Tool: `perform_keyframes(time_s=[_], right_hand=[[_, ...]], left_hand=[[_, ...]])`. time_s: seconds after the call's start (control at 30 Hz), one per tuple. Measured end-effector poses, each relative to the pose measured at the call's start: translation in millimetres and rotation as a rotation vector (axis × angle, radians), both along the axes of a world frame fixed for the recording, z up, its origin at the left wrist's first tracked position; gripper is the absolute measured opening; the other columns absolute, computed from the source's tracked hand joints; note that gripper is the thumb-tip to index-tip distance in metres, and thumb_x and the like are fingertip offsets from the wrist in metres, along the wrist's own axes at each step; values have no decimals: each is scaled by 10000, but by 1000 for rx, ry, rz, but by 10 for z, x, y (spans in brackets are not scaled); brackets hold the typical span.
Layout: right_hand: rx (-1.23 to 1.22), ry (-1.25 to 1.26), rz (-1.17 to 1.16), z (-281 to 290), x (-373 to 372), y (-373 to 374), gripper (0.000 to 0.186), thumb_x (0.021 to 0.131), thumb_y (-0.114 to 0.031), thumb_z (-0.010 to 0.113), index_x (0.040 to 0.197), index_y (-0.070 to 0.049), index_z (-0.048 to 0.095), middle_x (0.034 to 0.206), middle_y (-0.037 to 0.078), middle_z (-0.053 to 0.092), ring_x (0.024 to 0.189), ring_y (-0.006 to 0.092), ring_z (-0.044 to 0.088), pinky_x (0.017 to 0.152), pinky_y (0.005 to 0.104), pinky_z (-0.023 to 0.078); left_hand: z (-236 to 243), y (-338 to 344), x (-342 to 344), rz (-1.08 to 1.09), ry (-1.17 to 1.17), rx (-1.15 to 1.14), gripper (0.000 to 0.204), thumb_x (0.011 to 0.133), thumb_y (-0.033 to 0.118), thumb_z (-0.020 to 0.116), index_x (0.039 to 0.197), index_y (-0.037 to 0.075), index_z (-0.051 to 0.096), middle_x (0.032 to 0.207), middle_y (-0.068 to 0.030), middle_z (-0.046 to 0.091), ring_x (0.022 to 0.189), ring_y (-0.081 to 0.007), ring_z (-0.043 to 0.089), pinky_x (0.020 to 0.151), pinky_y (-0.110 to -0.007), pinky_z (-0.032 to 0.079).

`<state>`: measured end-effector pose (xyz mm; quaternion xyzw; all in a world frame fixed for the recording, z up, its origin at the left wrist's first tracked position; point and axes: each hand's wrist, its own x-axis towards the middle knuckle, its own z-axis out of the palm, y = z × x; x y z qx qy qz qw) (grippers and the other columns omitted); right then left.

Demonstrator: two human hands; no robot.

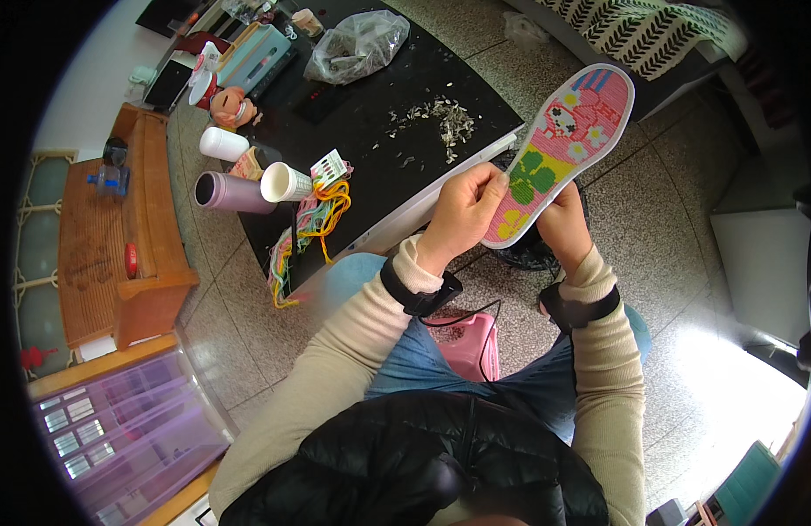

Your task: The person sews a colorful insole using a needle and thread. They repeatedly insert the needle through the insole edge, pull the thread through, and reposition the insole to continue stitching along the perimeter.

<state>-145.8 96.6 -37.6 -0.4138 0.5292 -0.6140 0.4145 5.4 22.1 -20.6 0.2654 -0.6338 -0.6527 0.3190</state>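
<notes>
An embroidered insole (577, 131) with a white edge, pink and yellow ground, green clover, flowers and blue stripes is held up at the right of the centre. My left hand (465, 210) grips its lower left side with the thumb at the edge. My right hand (562, 223) is closed on its lower right side, the fingers hidden behind it. To the left, colourful embroidery threads (331, 210) with a small white card (330, 167) lie at the edge of a black table (296, 114), beside a white paper cup (287, 182).
The table bears a mauve bottle (235, 192), white container (223, 144), plastic bag (355, 48) and scattered husks (449, 127). A pink stool (458, 351) is between my legs, with a black bag (528, 256) beyond. A wooden bench (99, 254) stands left, patterned fabric (642, 35) upper right.
</notes>
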Motion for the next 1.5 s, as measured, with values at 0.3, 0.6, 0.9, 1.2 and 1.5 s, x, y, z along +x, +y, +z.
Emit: perform_keyframes(time_s=[0.3, 0.6, 0.9, 1.2, 1.5], right_hand=[[163, -211, -86, 55, -51, -10, 168, 987, -54, 544, 1145, -37, 601, 888, 26, 645, 601, 88, 560, 516, 221, 445], [-203, 715, -408, 382, -58, -35, 154, 802, -6, 741, 934, -43, 672, 957, 101, 570, 771, 231, 575, 681, 303, 474], [-326, 279, -199, 396, 15, -61, 84, 920, 31, 609, 977, -26, 584, 967, 82, 644, 795, 161, 609, 714, 280, 505], [-265, -657, -56, 428, -251, 3, 132, 1065, -218, 499, 1066, -90, 530, 744, -19, 415, 741, 134, 466, 714, 269, 431], [-307, -698, -222, 452, -293, 5, 172, 1072, -238, 485, 1038, -81, 545, 715, -7, 426, 647, 114, 410, 600, 247, 387]], left_hand=[[45, -37, 61, 100, -81, -186, 226, 1023, 171, 581, 900, -17, 609, 695, 50, 543, 637, 5, 446, 546, -195, 373], [58, -41, 46, 155, -96, -274, 136, 988, 90, 590, 919, -27, 600, 688, 22, 576, 620, 0, 479, 534, -205, 391], [27, -21, -5, 63, -50, -250, 153, 976, 127, 646, 915, -3, 592, 736, 14, 605, 682, -10, 516, 576, -204, 427], [-29, -125, 29, 141, -51, -166, 164, 969, 121, 628, 889, -21, 612, 722, -23, 647, 653, -34, 564, 576, -226, 454], [-12, -150, 36, 159, -34, -213, 177, 988, 151, 626, 904, -5, 616, 714, 10, 614, 645, -20, 505, 563, -217, 419]])
